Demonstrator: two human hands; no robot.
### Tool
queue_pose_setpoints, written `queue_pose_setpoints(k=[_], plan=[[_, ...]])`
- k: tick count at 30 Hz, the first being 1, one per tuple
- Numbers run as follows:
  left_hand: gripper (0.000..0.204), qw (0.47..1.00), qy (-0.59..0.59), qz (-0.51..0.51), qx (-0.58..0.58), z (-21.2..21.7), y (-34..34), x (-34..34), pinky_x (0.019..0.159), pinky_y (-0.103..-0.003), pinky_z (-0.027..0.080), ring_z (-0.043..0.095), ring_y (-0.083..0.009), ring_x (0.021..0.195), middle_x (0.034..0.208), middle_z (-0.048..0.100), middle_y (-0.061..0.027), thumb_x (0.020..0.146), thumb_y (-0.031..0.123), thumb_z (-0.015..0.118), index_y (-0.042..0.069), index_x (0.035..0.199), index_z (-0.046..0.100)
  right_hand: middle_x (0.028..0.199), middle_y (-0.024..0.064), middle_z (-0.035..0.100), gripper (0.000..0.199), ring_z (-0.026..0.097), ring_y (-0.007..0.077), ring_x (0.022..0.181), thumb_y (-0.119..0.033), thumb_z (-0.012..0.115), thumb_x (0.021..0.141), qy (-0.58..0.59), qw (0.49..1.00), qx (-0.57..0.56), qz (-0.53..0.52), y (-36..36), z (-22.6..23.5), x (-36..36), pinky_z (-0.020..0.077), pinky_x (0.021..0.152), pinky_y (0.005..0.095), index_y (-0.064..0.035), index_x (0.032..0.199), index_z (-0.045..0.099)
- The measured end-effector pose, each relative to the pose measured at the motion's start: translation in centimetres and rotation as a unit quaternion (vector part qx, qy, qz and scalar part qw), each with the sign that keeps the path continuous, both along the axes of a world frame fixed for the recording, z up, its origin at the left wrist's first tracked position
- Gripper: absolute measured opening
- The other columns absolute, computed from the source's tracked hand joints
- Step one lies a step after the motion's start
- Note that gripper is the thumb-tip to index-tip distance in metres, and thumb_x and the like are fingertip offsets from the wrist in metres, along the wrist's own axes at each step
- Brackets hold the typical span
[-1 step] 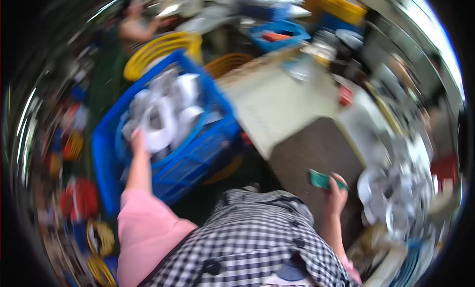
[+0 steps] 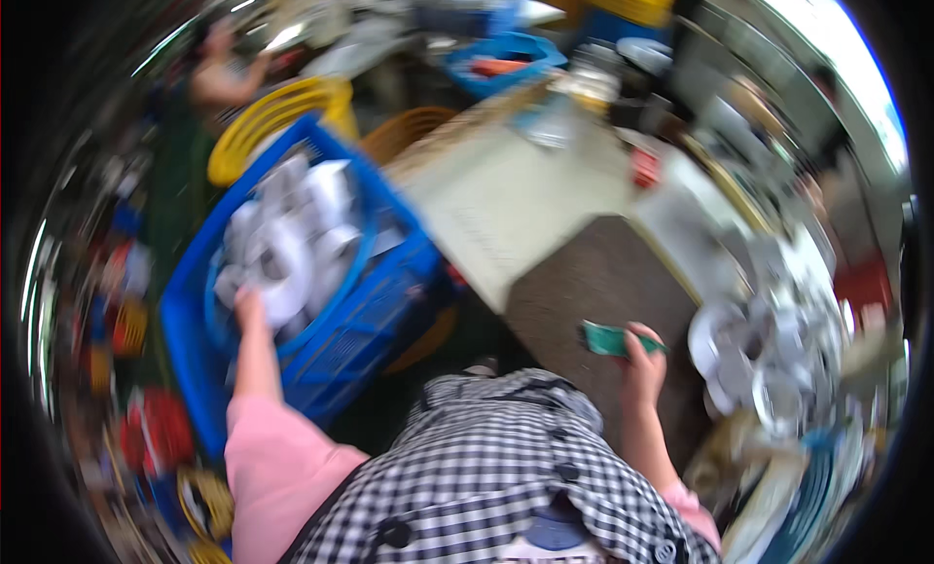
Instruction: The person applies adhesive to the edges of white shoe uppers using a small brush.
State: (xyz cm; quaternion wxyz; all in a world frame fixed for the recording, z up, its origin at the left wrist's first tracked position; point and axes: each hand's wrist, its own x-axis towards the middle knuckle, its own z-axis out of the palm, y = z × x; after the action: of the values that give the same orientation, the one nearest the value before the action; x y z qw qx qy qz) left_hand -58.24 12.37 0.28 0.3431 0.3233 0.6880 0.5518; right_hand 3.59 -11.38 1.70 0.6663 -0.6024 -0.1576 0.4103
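My left hand (image 2: 250, 311) reaches into a blue crate (image 2: 336, 364) on the left. Its fingertips are at a white ring-shaped part (image 2: 292, 290); motion blur hides whether they grip it. Several more white parts (image 2: 331, 189) lie heaped in a round blue basin (image 2: 366, 257) inside the crate. My right hand (image 2: 642, 369) is closed on a flat green pad (image 2: 605, 339), which sticks out to the left of the fingers. That hand is above a dark brown board (image 2: 559, 290) on the pale table.
The pale tabletop (image 2: 477, 194) lies ahead, with a small red object (image 2: 644, 167) at its right. White round parts (image 2: 722, 345) are piled right of my right hand. Beyond the crate are a yellow basket (image 2: 282, 111), a blue basin (image 2: 506, 63) and another person (image 2: 224, 77).
The view has turned a little, so the table and crate sit farther left in the picture. My left hand is still at the white parts, and my right hand still holds the green pad.
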Motion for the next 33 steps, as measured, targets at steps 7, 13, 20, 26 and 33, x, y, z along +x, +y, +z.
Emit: queue_pose_setpoints(k=[7, 13, 20, 26, 33], plan=[[0.048, 0.811, 0.554, 0.189, 0.011, 2.8, 1.2, 5.8, 0.109, -0.046, 0.031, 0.039, -0.0369, 0.131, 0.142, 0.040, -0.0228, 0.084, 0.013, 0.050, 0.009, 0.132, 0.053, 0.094, 0.0041, 0.059, 0.014, 0.063, 0.0137, 0.081, -0.009, 0.059, 0.092, 0.018, 0.997, 0.038, -0.066, -0.5, -0.5, -0.2, 0.0573, 0.064, 0.0289, -0.0063, 0.105, 0.055], [0.044, 0.801, 0.420, -0.164, 0.395, 8.7, 8.3, 25.8, 0.111, -0.041, 0.026, 0.039, -0.0307, 0.130, 0.138, 0.045, -0.0164, 0.087, 0.001, 0.051, -0.001, 0.131, 0.048, 0.094, 0.0036, 0.060, 0.014, 0.063, 0.0118, 0.081, -0.010, 0.059, 0.093, 0.027, 0.986, 0.037, -0.159, -2.1, -1.3, -1.1, 0.0570, 0.065, 0.0278, -0.0056, 0.106, 0.055], [0.035, 0.708, -0.047, -0.694, 0.125, 0.4, 0.5, 54.7, 0.101, -0.032, 0.040, 0.053, -0.0189, 0.113, 0.119, 0.056, -0.0092, 0.090, 0.001, 0.050, 0.001, 0.124, 0.051, 0.094, 0.0048, 0.059, 0.016, 0.062, 0.0137, 0.081, -0.011, 0.060, 0.091, -0.065, 0.911, -0.043, -0.405, -11.4, -0.6, -2.8, 0.0565, 0.066, 0.0294, -0.0060, 0.106, 0.056], [0.057, 0.510, -0.173, -0.750, -0.385, -4.4, -12.0, 68.3, 0.106, -0.042, 0.039, 0.047, -0.0330, 0.126, 0.140, 0.043, -0.0223, 0.095, 0.026, 0.056, -0.004, 0.138, 0.035, 0.096, 0.0075, 0.059, 0.020, 0.064, 0.0158, 0.081, -0.012, 0.058, 0.092, -0.037, 0.753, -0.061, -0.654, -20.6, -0.9, -11.7, 0.0563, 0.062, 0.0279, -0.0041, 0.111, 0.054], [0.044, 0.588, -0.233, -0.586, -0.507, -6.8, -19.6, 77.2, 0.101, -0.042, 0.036, 0.051, -0.0283, 0.118, 0.120, 0.057, -0.0131, 0.092, 0.031, 0.060, 0.008, 0.127, 0.047, 0.096, 0.0068, 0.058, 0.019, 0.063, 0.0153, 0.080, -0.013, 0.057, 0.094, -0.028, 0.673, -0.087, -0.734, -24.8, -1.0, -17.7, 0.0560, 0.062, 0.0266, -0.0046, 0.110, 0.052]])
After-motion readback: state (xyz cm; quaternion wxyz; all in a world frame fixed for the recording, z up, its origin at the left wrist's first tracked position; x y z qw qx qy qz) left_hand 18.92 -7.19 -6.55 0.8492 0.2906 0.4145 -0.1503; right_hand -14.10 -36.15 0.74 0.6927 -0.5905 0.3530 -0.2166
